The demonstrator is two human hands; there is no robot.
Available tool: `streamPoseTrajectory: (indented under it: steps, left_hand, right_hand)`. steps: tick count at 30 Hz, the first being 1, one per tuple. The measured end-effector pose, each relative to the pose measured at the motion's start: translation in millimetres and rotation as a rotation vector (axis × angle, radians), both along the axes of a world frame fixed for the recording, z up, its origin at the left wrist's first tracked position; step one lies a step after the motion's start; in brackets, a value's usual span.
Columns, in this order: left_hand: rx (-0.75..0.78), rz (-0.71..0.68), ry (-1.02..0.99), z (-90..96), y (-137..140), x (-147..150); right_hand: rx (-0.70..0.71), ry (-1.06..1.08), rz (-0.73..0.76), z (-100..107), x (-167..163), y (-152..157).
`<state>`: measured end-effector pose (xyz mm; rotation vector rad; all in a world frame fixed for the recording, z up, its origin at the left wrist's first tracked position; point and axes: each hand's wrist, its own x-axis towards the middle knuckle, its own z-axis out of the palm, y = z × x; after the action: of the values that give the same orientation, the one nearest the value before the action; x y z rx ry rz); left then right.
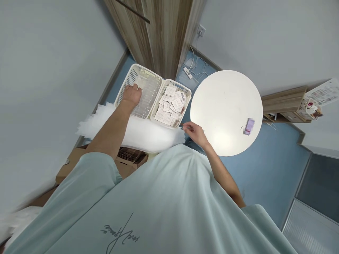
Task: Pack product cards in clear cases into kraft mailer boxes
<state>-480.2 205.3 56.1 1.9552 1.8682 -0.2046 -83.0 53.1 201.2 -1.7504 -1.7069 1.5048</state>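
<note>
My left hand [132,94] is over the left part of a white plastic basket [134,67], its fingers curled. Whatever those fingers hold, if anything, is hidden. Clear plastic pieces [148,93] lie in rows inside this basket. Beside it, touching, a second white basket [190,92] holds a heap of small white printed cards [169,106]. Near that basket's front right corner is my right hand [195,133], thumb and fingers slightly apart, with nothing visible in them.
White foam sheeting [143,135] lies in front of the baskets, with cardboard boxes [127,167] below it. A round white table [225,106] stands right, bearing a blurred purple item [249,126]. Behind are a wooden cabinet [164,38] and a power strip [188,73] with cables.
</note>
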Motion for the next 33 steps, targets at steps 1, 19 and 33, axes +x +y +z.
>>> streamPoseTrajectory:
  steps: [1, 19, 33]
  left_hand:
    - [0.000, -0.005, 0.000, -2.2, 0.3, 0.7]
    - [0.372, 0.683, -0.801, 71.5, -49.5, 87.4]
    - [-0.014, 0.678, -1.448, 187.4, -192.1, 308.8]
  right_hand:
    - [-0.003, -0.005, -0.003, 0.5, 2.2, -0.8]
    - [0.032, 0.155, -0.010, -3.2, 27.8, 10.8]
    - [0.116, 0.378, -0.143, 33.5, 127.9, -3.7]
